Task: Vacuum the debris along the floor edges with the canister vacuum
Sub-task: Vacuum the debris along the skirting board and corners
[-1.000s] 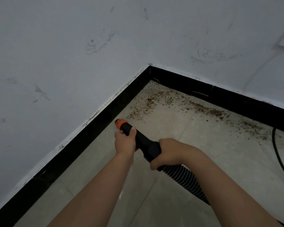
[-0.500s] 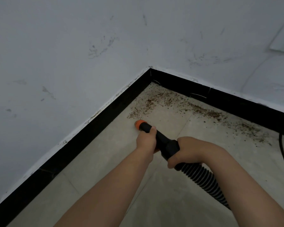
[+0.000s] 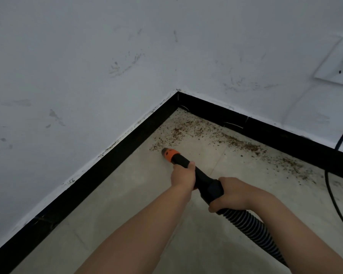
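I hold a black vacuum hose wand with an orange nozzle tip. My left hand grips the wand just behind the tip. My right hand grips the thicker black cuff where the ribbed hose begins. The tip points at the near edge of a scatter of brown debris lying on the tiled floor in the corner. More debris trails to the right along the black skirting. The canister is out of view.
White scuffed walls meet at a corner with black skirting along both sides. A wall socket with a plug sits at the upper right. Its dark cable hangs down and runs over the floor at the right.
The nozzle tip has moved forward and to the right, from near the left skirting up to the near edge of the debris. Both hands keep their grip.
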{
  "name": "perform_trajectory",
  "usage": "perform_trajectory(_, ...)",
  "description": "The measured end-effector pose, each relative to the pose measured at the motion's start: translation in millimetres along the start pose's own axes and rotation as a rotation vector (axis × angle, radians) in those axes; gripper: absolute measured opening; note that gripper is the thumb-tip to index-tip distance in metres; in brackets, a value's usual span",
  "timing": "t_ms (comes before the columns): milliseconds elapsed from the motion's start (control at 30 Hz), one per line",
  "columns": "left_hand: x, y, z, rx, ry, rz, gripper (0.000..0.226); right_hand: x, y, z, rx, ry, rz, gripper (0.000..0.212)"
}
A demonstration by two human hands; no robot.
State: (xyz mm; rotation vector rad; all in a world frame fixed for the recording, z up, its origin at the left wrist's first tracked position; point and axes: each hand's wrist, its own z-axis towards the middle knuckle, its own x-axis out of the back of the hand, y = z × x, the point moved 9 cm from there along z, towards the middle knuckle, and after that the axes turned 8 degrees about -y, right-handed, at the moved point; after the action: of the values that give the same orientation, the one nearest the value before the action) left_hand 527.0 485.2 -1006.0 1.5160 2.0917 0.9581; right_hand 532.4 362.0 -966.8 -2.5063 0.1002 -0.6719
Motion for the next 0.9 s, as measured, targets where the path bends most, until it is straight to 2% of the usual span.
perform_trajectory(133, 27.2, 2.0, 12.0, -0.01, 0.027, -0.01, 0.052, -9.0, -16.0, 20.7, 0.009, 0.016, 0.0, 0.034)
perform_trajectory(533, 65.5, 20.0, 25.0, -0.127, 0.107, -0.053, 0.046, -2.1, -56.8, 43.7, 0.051, 0.016, -0.001, 0.031)
perform_trajectory(900, 90.9, 27.1, 36.5, -0.218, 0.091, -0.045, 0.044, -20.6, -76.4, 61.3, 0.003, 0.187, 0.014, 0.039)
